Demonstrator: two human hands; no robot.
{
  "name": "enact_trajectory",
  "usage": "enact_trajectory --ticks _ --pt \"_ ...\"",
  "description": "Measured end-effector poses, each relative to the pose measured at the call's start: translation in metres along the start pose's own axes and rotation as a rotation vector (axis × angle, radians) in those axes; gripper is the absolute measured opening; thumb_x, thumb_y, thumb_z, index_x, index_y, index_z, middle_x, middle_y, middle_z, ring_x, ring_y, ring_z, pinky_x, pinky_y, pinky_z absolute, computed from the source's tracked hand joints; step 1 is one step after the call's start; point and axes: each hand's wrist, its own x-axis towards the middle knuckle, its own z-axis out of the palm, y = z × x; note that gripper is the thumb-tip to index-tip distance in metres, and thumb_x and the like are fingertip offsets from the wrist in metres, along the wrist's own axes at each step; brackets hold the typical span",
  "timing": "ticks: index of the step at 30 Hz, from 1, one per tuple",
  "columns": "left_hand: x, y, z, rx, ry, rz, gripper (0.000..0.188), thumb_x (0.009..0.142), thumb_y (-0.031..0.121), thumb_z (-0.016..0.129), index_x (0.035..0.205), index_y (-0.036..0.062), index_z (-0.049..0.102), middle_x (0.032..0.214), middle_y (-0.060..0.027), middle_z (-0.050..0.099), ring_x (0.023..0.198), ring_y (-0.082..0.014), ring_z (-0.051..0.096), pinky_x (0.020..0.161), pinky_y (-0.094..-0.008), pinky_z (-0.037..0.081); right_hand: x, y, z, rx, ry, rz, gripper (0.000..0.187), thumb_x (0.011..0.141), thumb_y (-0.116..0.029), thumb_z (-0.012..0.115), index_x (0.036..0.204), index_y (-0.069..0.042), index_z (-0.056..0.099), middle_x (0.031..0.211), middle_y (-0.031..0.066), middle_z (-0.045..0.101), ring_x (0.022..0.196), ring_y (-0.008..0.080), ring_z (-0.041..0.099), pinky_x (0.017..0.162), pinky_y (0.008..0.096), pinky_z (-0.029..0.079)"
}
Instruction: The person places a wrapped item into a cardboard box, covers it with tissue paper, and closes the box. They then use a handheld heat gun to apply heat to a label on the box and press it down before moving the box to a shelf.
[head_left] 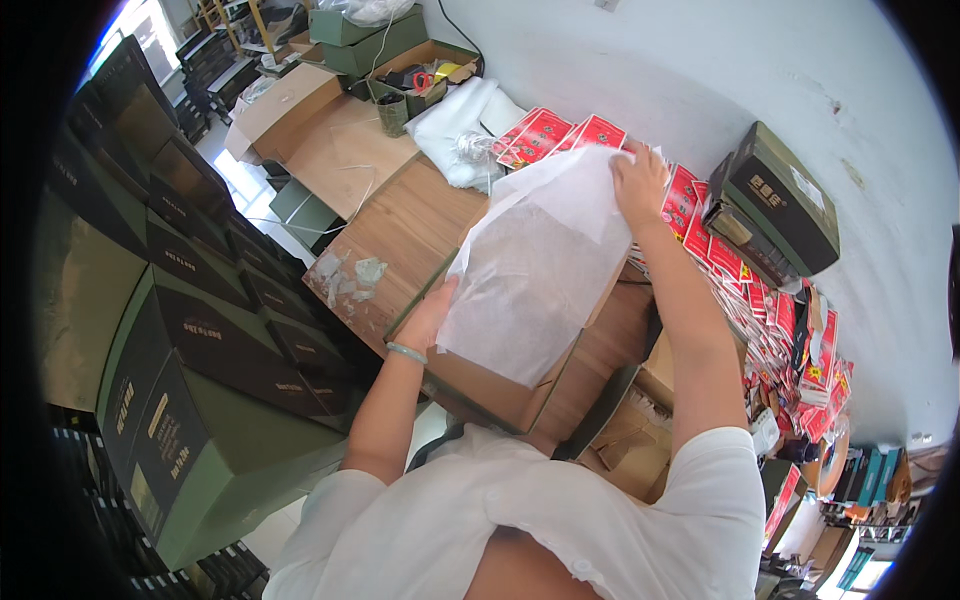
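A sheet of thin white tissue paper lies slanted over an open shoebox-like carton, whose brown inside shows at the near end. My left hand, with a pale green bangle at its wrist, is closed at the sheet's left edge beside the box wall; its fingertips are partly hidden. At the far right corner, my right hand pinches the paper, its fingers bent over the edge. What lies under the sheet cannot be made out. The box rests on a wooden table.
Dark green boxes are stacked high at my left. Red printed packets spread along the wall, with a dark lidded box on them. Plastic scraps lie on the table's left. An open carton stands near my right side.
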Motion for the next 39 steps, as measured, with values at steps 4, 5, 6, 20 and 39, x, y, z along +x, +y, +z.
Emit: enact_trajectory --ticks 4,5,6,20,39 --pt "0.036 -0.029 -0.032 0.469 0.067 0.102 0.054 0.097 0.046 0.051 0.117 -0.0034 0.058 0.109 -0.0132 0.065 0.088 -0.0194 0.062 0.077 -0.0341 0.052 -0.052 -0.008 0.045 -0.102 -0.193 0.164 0.061 0.084 -0.016 0.067 0.140 -0.015 0.045 0.154 0.0128 0.025 0.138 0.0374 0.027 0.111 0.0495 0.025" --pt "0.029 -0.020 -0.030 0.548 0.054 0.074 0.051 0.096 0.044 0.053 0.115 -0.0036 0.059 0.108 -0.0131 0.065 0.086 -0.0194 0.062 0.077 -0.0348 0.051 -0.068 -0.017 0.046 -0.141 -0.221 0.243 0.068 0.084 -0.016 0.066 0.147 -0.014 0.038 0.158 0.0138 0.019 0.141 0.0388 0.022 0.113 0.0498 0.023" --pt "0.022 -0.017 -0.031 0.621 0.049 0.045 0.049 0.096 0.042 0.056 0.114 -0.0038 0.059 0.107 -0.0131 0.065 0.084 -0.0194 0.062 0.076 -0.0354 0.051 -0.084 -0.032 0.036 -0.030 -0.167 0.270 0.076 0.084 -0.016 0.066 0.149 -0.007 0.028 0.156 0.0175 0.023 0.140 0.0415 0.023 0.113 0.0516 0.022" --pt "0.057 0.039 0.013 0.227 -0.232 0.045 0.034 0.083 0.025 0.071 0.102 -0.0020 0.065 0.093 -0.0075 0.068 0.081 -0.0178 0.066 0.071 -0.0324 0.054 -0.233 -0.154 0.055 1.273 -0.219 1.595 0.054 0.086 -0.007 0.061 0.134 -0.010 0.036 0.099 0.0109 0.057 0.081 0.0210 0.057 0.063 0.0353 0.049" --pt "0.092 0.075 -0.002 0.782 0.013 0.559 0.037 0.086 0.031 0.063 0.095 -0.0048 0.069 0.085 -0.0196 0.069 0.079 -0.0303 0.067 0.072 -0.0415 0.050 -0.209 -0.119 -0.051 0.630 -0.187 0.831 0.038 0.092 -0.003 0.045 0.126 -0.004 0.061 0.100 0.0244 0.063 0.098 0.0392 0.062 0.085 0.0437 0.049"
